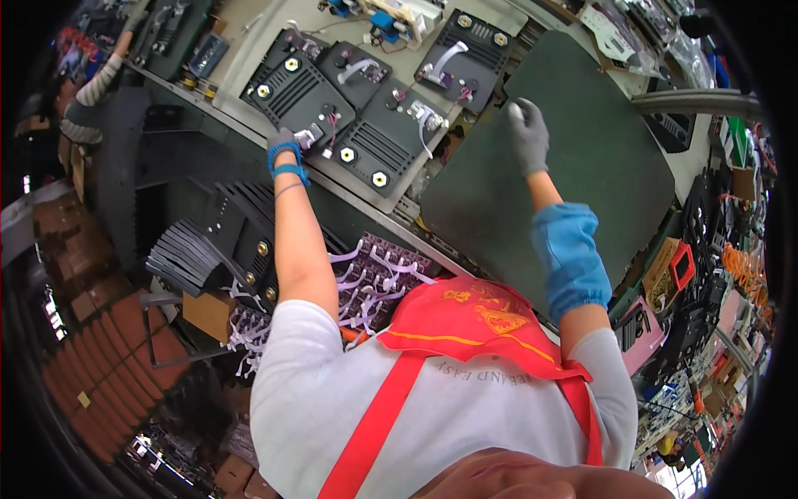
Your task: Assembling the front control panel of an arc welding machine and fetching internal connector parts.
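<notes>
My left hand (pixel 289 143), in a grey glove with a blue band at the wrist, is at the near-left edge of a black slotted panel (pixel 303 91). Its fingers are closed against a small pale piece (pixel 311 135), too small to name. To its right lies another black panel (pixel 384 137) with brass-coloured round fittings, a white ribbon cable and thin red wires. My right hand (pixel 530 140), also gloved in grey, is over the dark green mat (pixel 582 158). Its fingers are curled, with something whitish at the tips that I cannot make out.
Farther back are another black panel (pixel 467 58), a smaller black part (pixel 353 73) and blue-and-white fixtures (pixel 386 25). Below the bench edge sit circuit boards with white cables (pixel 378 279) and stacked black panels (pixel 241 237). At far left, another person's striped sleeve (pixel 87 96) shows.
</notes>
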